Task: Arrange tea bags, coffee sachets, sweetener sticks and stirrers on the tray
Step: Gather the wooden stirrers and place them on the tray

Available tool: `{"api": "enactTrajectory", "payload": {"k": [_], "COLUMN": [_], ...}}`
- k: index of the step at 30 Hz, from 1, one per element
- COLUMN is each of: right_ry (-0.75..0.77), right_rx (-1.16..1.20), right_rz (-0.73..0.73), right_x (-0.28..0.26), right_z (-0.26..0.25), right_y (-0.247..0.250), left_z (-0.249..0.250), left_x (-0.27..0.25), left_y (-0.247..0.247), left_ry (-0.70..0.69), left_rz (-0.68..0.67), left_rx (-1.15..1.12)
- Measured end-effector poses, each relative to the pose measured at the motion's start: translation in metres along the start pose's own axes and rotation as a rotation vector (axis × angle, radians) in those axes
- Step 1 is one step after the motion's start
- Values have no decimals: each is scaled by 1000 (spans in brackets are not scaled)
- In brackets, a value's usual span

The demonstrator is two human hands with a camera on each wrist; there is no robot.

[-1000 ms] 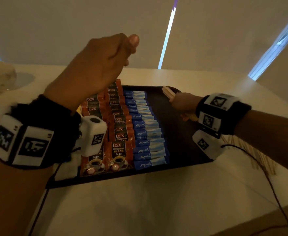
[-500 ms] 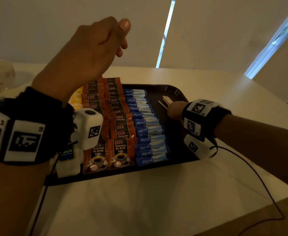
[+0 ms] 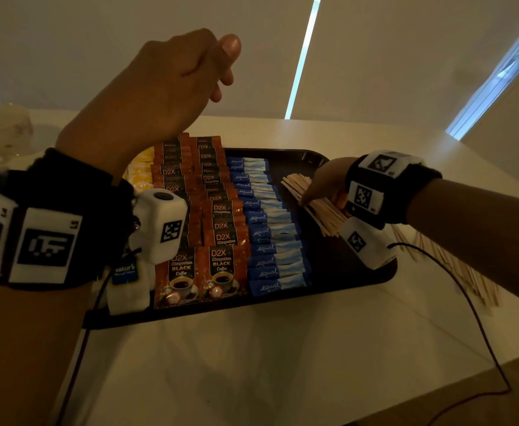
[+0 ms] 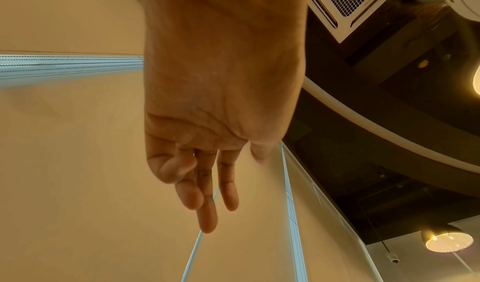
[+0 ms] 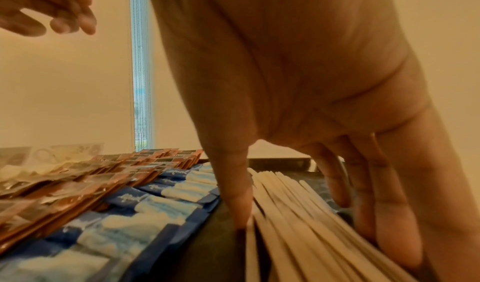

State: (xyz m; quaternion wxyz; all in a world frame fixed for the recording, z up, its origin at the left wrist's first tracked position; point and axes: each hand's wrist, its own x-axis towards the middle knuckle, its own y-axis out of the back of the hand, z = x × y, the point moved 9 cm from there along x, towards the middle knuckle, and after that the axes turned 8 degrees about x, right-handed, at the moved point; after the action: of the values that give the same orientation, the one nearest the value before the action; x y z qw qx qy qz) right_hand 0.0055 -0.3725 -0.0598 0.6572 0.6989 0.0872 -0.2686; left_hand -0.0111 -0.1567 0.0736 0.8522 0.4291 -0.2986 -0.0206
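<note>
Under the right hand [image 3: 329,186], on the bare side of the tray [image 3: 338,265], lies the bundle of stirrers [image 5: 293,214]. Its fingers [image 5: 363,187] and thumb curl round the sticks from both sides. They look light, thin and stiff, so they probably slide apart easily; holding near the middle seems safest. Beyond the thumb lie the sweetener sticks [image 3: 270,229]. The left hand [image 3: 172,84] hovers high, relaxed and holding nothing.

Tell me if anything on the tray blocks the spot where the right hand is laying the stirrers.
Nothing visible does. The right hand holds the stirrers over bare tray, right of the sweetener sticks, apart from them.
</note>
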Motion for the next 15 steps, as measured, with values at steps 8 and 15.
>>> {"api": "enactTrajectory", "payload": {"k": [8, 15], "right_ry": [-10, -22], "right_rx": [28, 15], "right_rz": [-44, -37], "right_x": [4, 5], "right_z": [-6, -4], "right_y": [-3, -3], "left_z": [-3, -3], "left_x": [1, 1], "left_y": [-2, -9], "left_ry": [19, 45], "left_rz": [-24, -66], "left_rx": [40, 67]}}
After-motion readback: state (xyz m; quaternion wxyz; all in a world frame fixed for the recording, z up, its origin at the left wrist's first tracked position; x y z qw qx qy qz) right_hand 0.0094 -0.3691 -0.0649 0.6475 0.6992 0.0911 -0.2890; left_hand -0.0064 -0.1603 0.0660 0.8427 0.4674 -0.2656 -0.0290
